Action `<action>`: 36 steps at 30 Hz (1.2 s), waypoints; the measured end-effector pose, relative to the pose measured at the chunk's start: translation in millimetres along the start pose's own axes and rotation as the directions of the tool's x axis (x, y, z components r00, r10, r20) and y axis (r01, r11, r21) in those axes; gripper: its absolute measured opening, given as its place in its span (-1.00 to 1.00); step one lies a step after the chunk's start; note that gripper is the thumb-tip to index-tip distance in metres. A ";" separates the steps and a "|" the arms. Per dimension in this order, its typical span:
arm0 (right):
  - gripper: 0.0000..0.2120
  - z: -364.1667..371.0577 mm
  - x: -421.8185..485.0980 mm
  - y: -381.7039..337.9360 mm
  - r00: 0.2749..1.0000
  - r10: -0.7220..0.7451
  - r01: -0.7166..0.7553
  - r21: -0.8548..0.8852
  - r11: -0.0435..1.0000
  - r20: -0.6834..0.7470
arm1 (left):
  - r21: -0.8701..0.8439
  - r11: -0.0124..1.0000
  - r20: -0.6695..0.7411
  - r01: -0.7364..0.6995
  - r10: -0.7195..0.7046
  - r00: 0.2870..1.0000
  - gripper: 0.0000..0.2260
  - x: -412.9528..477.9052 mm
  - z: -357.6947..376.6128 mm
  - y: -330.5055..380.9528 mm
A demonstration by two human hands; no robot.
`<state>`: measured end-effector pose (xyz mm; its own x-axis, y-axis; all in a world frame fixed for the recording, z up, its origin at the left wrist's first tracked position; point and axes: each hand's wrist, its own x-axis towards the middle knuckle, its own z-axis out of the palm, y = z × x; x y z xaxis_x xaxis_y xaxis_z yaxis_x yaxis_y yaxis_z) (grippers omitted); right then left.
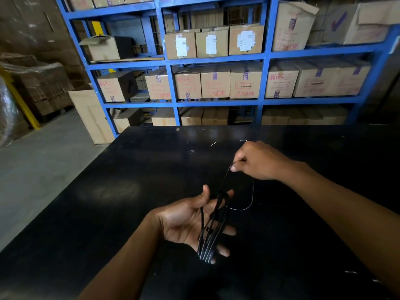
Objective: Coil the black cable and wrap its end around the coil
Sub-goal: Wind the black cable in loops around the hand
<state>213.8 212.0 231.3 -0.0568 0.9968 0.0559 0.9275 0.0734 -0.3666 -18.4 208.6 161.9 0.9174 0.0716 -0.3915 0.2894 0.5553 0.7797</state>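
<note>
The right hand pinches a strand of the black cable between thumb and forefinger, the other fingers curled in. From this pinch the strand goes down to the left hand, and one loose loop hangs to the right side of it. The left hand is palm up with fingers nearly straight and thumb raised; the coil lies across these fingers in several long loops. Both hands are above a black table. Behind the table stands a blue shelving rack filled with cardboard boxes, and grey floor is at the left
</note>
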 end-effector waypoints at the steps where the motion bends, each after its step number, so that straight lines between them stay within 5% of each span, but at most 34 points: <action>1: -0.88 -0.8 -2.3 -3.4 1.000 -0.010 0.010 -0.001 1.000 -0.015 | -0.006 1.000 -0.016 0.003 -0.003 1.000 -0.45 1.4 -1.1 0.1; 7: -0.88 -8.4 -22.2 -34.8 0.999 -0.023 0.025 0.054 0.998 -0.049 | -0.105 0.987 -0.197 -0.122 0.099 0.975 -0.43 5.6 -15.0 1.9; 14: -0.75 29.0 -72.3 -60.0 0.993 -0.027 -0.005 0.254 0.967 0.119 | -0.160 0.905 -0.365 -0.394 0.317 0.876 -0.40 -6.3 -33.1 19.6; 20: -0.74 89.0 -101.9 -55.8 0.975 -0.010 -0.118 0.549 0.827 0.223 | -0.206 0.878 -0.427 -0.432 0.316 0.847 -0.39 -10.6 -27.4 35.9; 27: -0.74 136.0 -108.5 -26.2 0.949 -0.073 -0.114 0.551 0.827 0.306 | -0.236 0.893 -0.181 -0.383 0.347 0.920 -0.46 -9.5 -10.9 38.9; 36: -0.86 92.8 -62.3 32.8 0.966 -0.044 0.022 0.089 0.996 0.255 | 0.005 0.983 0.211 -0.184 0.179 0.961 -0.43 -11.6 30.3 27.8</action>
<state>213.5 155.2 129.6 -0.1898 0.9675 -0.1671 0.8894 0.0973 -0.4467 -12.7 198.2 202.9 0.9910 -0.0064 -0.1337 0.1169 0.5285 0.8409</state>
